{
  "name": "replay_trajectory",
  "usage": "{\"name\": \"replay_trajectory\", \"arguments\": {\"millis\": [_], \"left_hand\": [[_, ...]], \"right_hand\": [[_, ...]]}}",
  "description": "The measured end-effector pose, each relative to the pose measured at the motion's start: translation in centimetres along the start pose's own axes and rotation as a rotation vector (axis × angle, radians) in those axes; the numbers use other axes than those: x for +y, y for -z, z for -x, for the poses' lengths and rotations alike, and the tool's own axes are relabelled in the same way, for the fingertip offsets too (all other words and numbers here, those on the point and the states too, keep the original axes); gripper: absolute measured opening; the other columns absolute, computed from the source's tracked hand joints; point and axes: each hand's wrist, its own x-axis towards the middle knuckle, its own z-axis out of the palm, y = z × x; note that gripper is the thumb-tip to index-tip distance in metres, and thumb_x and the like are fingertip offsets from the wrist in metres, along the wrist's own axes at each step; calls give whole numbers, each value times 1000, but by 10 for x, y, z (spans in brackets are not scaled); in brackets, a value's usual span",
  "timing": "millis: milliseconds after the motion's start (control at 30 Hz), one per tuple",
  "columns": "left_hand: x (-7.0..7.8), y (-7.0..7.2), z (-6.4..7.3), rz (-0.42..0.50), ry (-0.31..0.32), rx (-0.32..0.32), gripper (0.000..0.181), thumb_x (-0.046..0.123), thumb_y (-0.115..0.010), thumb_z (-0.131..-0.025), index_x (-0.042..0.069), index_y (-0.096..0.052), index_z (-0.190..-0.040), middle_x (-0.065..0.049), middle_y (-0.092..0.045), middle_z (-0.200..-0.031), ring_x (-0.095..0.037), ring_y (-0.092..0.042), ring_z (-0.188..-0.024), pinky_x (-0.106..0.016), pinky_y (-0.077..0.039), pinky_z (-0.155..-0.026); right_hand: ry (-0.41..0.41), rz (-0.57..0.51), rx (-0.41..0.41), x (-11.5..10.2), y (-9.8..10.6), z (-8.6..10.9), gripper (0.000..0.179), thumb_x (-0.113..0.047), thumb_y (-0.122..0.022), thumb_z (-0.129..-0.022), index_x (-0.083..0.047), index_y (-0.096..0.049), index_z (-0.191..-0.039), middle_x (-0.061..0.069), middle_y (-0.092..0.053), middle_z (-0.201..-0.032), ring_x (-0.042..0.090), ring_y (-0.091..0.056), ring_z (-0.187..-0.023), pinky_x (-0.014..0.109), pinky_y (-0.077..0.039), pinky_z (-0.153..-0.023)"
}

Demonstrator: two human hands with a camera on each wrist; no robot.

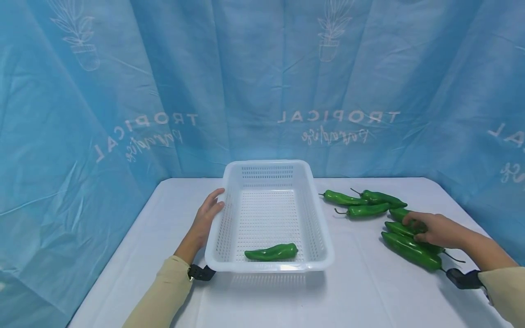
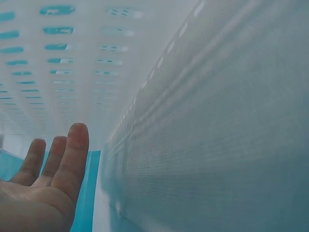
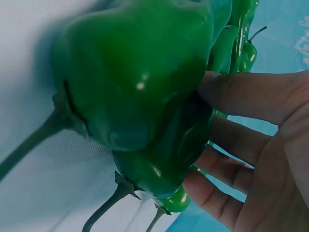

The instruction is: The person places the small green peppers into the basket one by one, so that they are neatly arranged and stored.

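A white perforated plastic basket [image 1: 267, 267] stands mid-table, with one green pepper [image 1: 271, 253] lying near its front wall. At the basket's left rim is my left hand [image 1: 205, 219]; in the left wrist view its straight fingers [image 2: 72, 159] point up beside the slotted wall. Far to the right, my right hand [image 1: 439, 231] reaches over a row of peppers. Its thumb and fingers grip a green pepper [image 3: 161, 169], whose stem hangs free in the right wrist view. A larger pepper [image 1: 411, 252] lies just in front of it, and another pepper [image 1: 398, 213] behind, partly hidden by the hand.
Between the basket and my right hand, several more green peppers lie at the back right, among them a left one [image 1: 343, 198] and a front one [image 1: 368, 210]. A white cloth covers the table [image 1: 357, 291]. Blue printed curtains [image 1: 262, 91] hang behind and at both sides.
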Motion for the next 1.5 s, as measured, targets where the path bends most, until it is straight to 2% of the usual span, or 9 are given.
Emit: {"name": "replay_trajectory", "arguments": {"millis": [300, 467, 667, 767, 900, 1000, 1133, 1333, 1500], "left_hand": [[0, -1, 1, -11, -5, 3, 49, 32, -44, -104, 32, -31, -150, -7, -41, -154, -39, -56, -126, -45, -60, -92], [1, -1, 2, -4, -4, 4, 49, 32, -44, -104, 32, -31, -150, -7, -42, -153, -38, -56, -127, -46, -59, -93], [0, -1, 2, -4, 0, 11, 50, 32, -45, -103, 33, -31, -151, -6, -40, -155, -39, -54, -130, -46, -58, -95], [-1, 0, 2, -17, 4, 19, 51, 34, -45, -103, 32, -30, -151, -7, -39, -155, -39, -54, -130, -45, -59, -95], [0, -1, 2, 1, -4, 16, 50, 32, -45, -103, 31, -30, -151, -8, -39, -155, -38, -55, -128, -43, -59, -93], [0, -2, 2, 17, -16, 4, 50, 29, -44, -103, 30, -31, -151, -9, -40, -153, -38, -55, -126, -42, -59, -92], [0, -4, 1, 7, -29, -1, 50, 30, -44, -103, 30, -31, -151, -10, -41, -153, -39, -55, -127, -43, -59, -92], [0, -4, 1, -5, -28, 10, 50, 32, -45, -102, 32, -32, -150, -9, -44, -152, -40, -56, -128, -45, -60, -93], [0, -3, 2, -2, -24, 12, 49, 32, -45, -103, 31, -32, -150, -10, -45, -151, -40, -57, -126, -45, -60, -92]], "right_hand": [[-5, -38, 10, 2, -4, 3, 35, -7, -70, -85, -5, -58, -118, 30, -66, -113, 39, -65, -100, 46, -60, -71], [20, -25, 62, 6, -6, 6, 36, -8, -71, -84, -8, -59, -118, 28, -67, -112, 41, -64, -101, 48, -59, -72], [25, -19, 106, 8, -7, 9, 36, -10, -71, -85, -8, -61, -120, 27, -67, -114, 47, -62, -105, 59, -57, -79], [47, -28, 154, 6, -6, 13, 36, -10, -72, -85, -7, -63, -120, 25, -68, -113, 45, -64, -104, 58, -57, -79], [64, -22, 224, 2, -3, 20, 37, -15, -75, -84, -7, -65, -119, 21, -68, -115, 35, -68, -98, 38, -60, -74], [47, -28, 248, -3, -1, 28, 37, -18, -76, -85, -7, -66, -118, 22, -67, -118, 28, -69, -91, 24, -56, -66], [32, -52, 271, -9, -2, 39, 36, -17, -76, -86, -6, -65, -118, 25, -65, -119, 21, -69, -88, 22, -54, -61], [50, -73, 351, -18, -3, 48, 36, -19, -77, -85, -9, -66, -118, 20, -66, -119, -16, -53, -80, 20, -54, -60], [109, -85, 408, -32, 3, 51, 34, -18, -77, -85, -13, -67, -117, 13, -67, -113, -20, -51, -83, 21, -54, -59]]}}
